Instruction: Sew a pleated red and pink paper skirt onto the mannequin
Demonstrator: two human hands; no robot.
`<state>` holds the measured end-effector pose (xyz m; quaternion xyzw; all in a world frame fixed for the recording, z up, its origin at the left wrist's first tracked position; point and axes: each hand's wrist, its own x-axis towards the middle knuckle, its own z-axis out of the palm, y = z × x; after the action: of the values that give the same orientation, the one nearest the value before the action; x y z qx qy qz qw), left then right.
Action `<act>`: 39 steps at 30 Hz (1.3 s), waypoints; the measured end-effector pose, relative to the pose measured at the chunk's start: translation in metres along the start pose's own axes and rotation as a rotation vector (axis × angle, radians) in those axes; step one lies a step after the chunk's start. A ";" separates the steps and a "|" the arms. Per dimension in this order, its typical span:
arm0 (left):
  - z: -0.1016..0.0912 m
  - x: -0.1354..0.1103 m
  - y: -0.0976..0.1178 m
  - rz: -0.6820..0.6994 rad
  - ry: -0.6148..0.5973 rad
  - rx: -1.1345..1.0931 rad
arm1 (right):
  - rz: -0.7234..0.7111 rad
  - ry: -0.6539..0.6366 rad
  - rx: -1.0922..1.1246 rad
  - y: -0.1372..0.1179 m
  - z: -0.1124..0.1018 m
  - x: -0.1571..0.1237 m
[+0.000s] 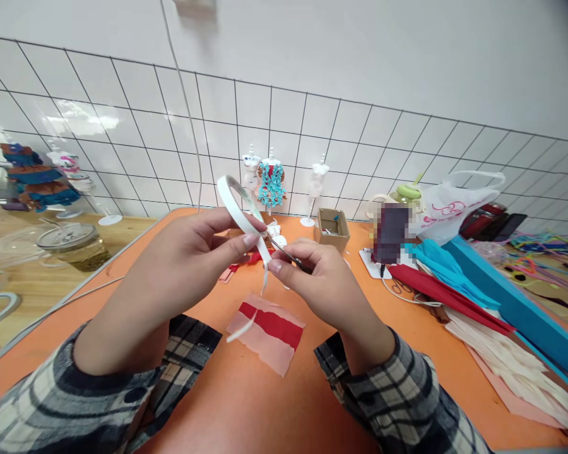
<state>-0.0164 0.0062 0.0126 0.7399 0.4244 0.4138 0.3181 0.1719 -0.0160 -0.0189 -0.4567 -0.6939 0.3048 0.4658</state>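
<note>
My left hand (189, 252) is closed around a white roll of tape (234, 205), held up over the orange table (246, 403). A loose strip of the tape (264, 255) hangs from the roll between my hands. My right hand (319, 277) is closed on small scissors (288, 255), their blades at the tape strip. Below my hands lies a pink piece of crepe paper with a red band (269, 328), and a cut white strip rests on its left edge.
Three small mannequin stands (271, 183) line the tiled wall, one in a turquoise dress. A small cardboard box (332, 228) sits behind my right hand. Stacked red, blue, white and pink paper sheets (483, 302) fill the right. A glass jar (73, 246) stands left.
</note>
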 end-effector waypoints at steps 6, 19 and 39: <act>0.005 -0.005 0.005 0.052 0.137 0.094 | 0.043 0.003 0.156 0.001 0.003 0.002; 0.007 -0.002 0.007 -0.017 0.128 -0.154 | 0.093 0.008 0.277 0.004 0.005 0.000; 0.004 -0.002 0.008 0.000 0.264 -0.322 | 0.075 -0.221 0.112 -0.001 0.009 -0.020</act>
<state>-0.0101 0.0003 0.0165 0.6186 0.3908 0.5698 0.3741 0.1659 -0.0349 -0.0291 -0.4192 -0.7052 0.4089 0.3997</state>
